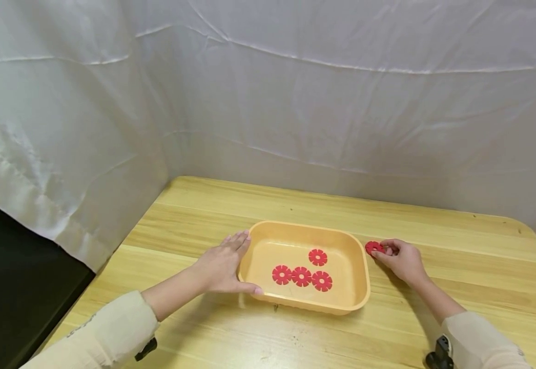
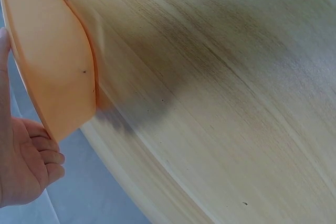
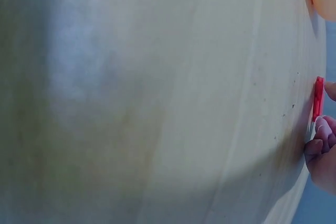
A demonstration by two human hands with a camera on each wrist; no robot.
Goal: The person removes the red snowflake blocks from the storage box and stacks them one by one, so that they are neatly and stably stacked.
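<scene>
Head view: bright, even, diffuse lighting; sharp focus; mild wide-angle bending at the edges. Soft shadows lie on the tabletop (image 1: 388,328) under both forearms. Left wrist view: a dark shadow band crosses the wood grain. Right wrist view: heavily blurred, with pale glare.

orange tray (image 1: 357,302), red notched discs (image 1: 301,275), pale wood-grain table (image 1: 434,225), white cloth backdrop (image 1: 295,102).

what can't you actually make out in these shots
- Right wrist view: the table is blurred; the red disc shows edge-on only, and the frame edge crops the right hand.
- Head view: the right hand's grip on the red disc is too small to read.
- Left wrist view: the tray's inside is hidden by its wall; the left hand is cropped.
</scene>
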